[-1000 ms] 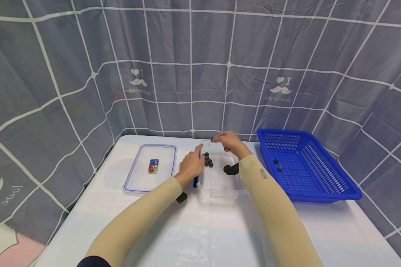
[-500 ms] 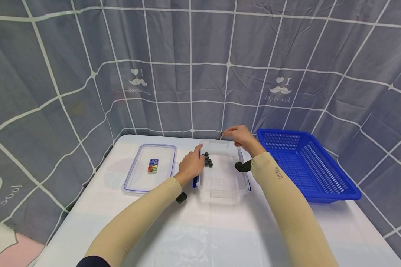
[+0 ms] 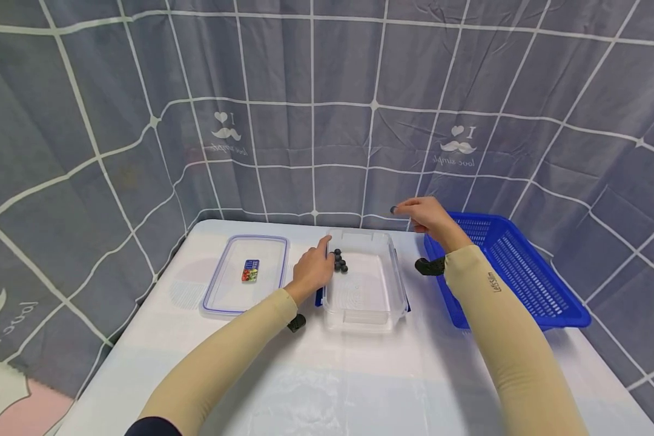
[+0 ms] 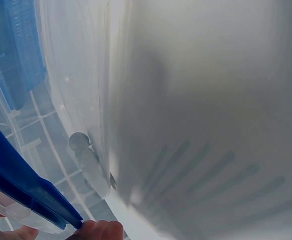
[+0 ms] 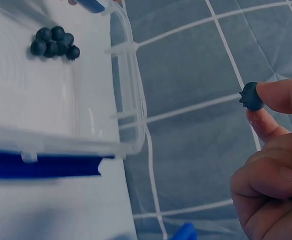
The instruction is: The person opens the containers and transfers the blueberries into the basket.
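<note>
Only the right wrist view brings out the ragged crown on the round, dark blue blueberry (image 5: 252,96), pinched between thumb and finger of the right hand (image 3: 430,219), whose remaining fingers curl inward; in the head view it is a small dark dot. The berry hangs in the air beyond the far right corner of a clear, rectangular plastic container (image 3: 365,284). Inside, toward the far left, seven matching blueberries (image 5: 51,48) lie bunched; the left hand (image 3: 313,269) partly covers them in the head view. That hand grips the container's left wall, and the left wrist view shows its fingertips against a blue plastic clasp (image 4: 25,180). Leftward lies a clear, blue-edged plastic lid (image 3: 264,254); rightward, a beige sleeve (image 3: 501,321) hides part of a blue, slotted plastic basket (image 3: 569,316).
</note>
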### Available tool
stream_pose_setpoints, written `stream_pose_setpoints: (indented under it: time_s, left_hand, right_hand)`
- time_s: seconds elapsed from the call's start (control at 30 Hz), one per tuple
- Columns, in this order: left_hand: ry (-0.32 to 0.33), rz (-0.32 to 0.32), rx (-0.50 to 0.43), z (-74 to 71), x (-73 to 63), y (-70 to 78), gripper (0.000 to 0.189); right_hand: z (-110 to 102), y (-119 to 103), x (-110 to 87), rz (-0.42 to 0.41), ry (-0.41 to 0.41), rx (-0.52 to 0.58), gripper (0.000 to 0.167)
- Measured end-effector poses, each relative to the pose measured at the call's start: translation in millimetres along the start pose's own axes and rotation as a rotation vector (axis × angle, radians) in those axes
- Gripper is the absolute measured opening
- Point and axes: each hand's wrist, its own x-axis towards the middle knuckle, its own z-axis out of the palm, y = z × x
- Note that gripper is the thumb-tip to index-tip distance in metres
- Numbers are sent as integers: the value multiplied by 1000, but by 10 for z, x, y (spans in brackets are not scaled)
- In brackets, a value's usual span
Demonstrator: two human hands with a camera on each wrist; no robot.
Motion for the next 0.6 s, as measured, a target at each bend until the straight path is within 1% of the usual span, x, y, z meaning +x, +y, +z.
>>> stream_pose_setpoints:
  time_s: [0.17, 0.4, 0.6]
  left_hand:
    - [-6, 3, 10, 5, 5, -3, 52]
    - [-5, 1, 8, 7, 17, -10, 52]
    - [-7, -3, 15, 7, 19, -5, 52]
  right_hand:
    - [-231, 90, -71, 20, 23, -10, 50]
    - [-513, 259, -149, 33, 36, -49, 59]
    - [-692, 454, -200, 61, 41, -58, 59]
